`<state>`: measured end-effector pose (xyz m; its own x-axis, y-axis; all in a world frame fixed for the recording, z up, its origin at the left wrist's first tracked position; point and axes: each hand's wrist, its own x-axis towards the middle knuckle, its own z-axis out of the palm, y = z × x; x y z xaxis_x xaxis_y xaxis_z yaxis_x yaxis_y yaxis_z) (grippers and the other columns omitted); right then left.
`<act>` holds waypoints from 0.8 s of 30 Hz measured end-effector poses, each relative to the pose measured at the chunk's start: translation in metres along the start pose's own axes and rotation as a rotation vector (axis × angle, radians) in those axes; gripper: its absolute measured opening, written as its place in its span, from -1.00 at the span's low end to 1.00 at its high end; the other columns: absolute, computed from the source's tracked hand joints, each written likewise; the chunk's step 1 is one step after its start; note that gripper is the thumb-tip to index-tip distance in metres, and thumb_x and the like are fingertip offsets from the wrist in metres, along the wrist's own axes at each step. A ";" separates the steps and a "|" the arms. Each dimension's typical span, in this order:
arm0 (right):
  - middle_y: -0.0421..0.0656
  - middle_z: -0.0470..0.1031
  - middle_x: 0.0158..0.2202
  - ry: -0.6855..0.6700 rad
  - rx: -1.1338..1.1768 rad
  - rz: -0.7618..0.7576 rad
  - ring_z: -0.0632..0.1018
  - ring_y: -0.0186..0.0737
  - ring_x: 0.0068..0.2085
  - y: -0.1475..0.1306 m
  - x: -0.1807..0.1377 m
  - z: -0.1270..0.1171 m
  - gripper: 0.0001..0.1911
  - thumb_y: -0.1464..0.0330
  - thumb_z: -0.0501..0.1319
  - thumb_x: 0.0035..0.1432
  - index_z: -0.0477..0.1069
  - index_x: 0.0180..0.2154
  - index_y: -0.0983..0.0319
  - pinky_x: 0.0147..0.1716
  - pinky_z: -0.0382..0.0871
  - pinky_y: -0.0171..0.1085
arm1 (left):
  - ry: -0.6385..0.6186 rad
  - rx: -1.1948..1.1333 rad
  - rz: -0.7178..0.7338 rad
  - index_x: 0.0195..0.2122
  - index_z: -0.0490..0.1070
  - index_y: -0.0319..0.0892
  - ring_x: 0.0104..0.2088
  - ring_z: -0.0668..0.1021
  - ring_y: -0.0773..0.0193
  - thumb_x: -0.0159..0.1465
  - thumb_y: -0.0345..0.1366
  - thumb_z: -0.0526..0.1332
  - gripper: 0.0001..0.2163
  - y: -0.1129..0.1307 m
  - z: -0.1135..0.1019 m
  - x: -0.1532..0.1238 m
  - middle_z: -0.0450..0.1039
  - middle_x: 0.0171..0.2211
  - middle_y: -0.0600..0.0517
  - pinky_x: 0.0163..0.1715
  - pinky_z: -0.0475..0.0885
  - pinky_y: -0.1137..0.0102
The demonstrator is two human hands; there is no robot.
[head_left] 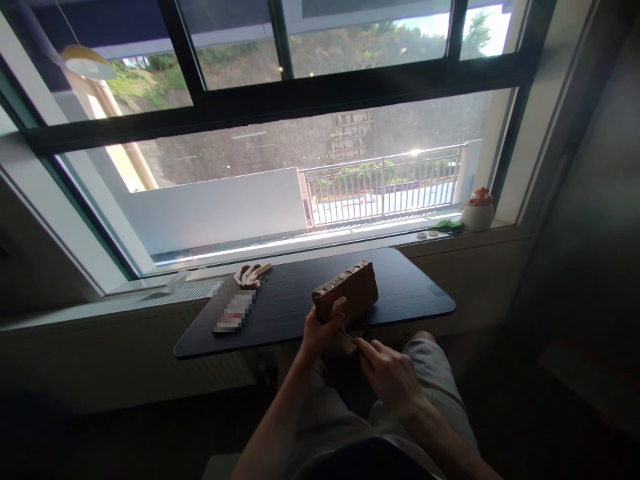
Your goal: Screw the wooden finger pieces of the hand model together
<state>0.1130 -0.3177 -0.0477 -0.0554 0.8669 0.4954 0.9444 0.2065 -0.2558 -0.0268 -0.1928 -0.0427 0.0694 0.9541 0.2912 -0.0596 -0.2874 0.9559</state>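
Observation:
My left hand (320, 333) is closed around the near left end of a brown, box-shaped piece (355, 297), which is tilted over the table's front edge. Its upper side has a pale, ridged edge. A small light wooden piece (339, 306) sticks up by my left thumb, against the box's near face. In my closed right hand (393, 373) is a slim tool with a thin shaft (349, 336), like a screwdriver. The shaft points up and left toward my left fingers. Its tip and the exact contact are hidden there.
The dark table (290, 307) stands before my knees, under a large window. Several light wooden parts (251, 274) lie at its back left, with small dark bits beside them. Nearer lies a blurred-out phone-like object (235, 312). A white pot (477, 215) stands on the sill (400, 235).

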 end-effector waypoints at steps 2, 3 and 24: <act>-0.16 0.52 -0.29 -0.014 0.019 0.009 0.55 -0.24 -0.32 0.000 0.000 0.000 -0.65 0.39 0.00 0.23 0.39 0.01 0.12 -0.41 0.31 -0.34 | -0.003 -0.001 0.006 -0.23 0.47 -0.29 -0.41 0.54 0.24 -0.10 -0.23 0.42 -0.60 0.000 0.000 0.000 0.54 -0.41 -0.01 -0.43 0.42 0.43; -0.16 0.53 -0.27 -0.022 0.054 0.031 0.55 -0.24 -0.32 0.001 0.000 0.000 -0.64 0.38 0.00 0.23 0.39 0.01 0.12 -0.40 0.32 -0.34 | 0.000 -0.005 0.009 -0.24 0.47 -0.29 -0.42 0.54 0.25 -0.10 -0.22 0.42 -0.60 -0.001 0.000 0.000 0.54 -0.41 -0.01 -0.43 0.42 0.43; -0.16 0.51 -0.24 0.001 0.810 0.252 0.53 -0.25 -0.23 0.005 -0.002 0.004 -0.70 0.38 0.00 0.11 0.22 -0.07 0.21 -0.20 0.37 -0.26 | 0.037 0.010 -0.027 -0.26 0.49 -0.27 -0.43 0.54 0.24 -0.13 -0.25 0.43 -0.61 0.014 0.001 -0.005 0.54 -0.42 -0.01 -0.47 0.40 0.45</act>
<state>0.1163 -0.3173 -0.0531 0.1264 0.9301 0.3448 0.4046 0.2690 -0.8741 -0.0271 -0.2019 -0.0305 0.0341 0.9639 0.2641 -0.0485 -0.2624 0.9637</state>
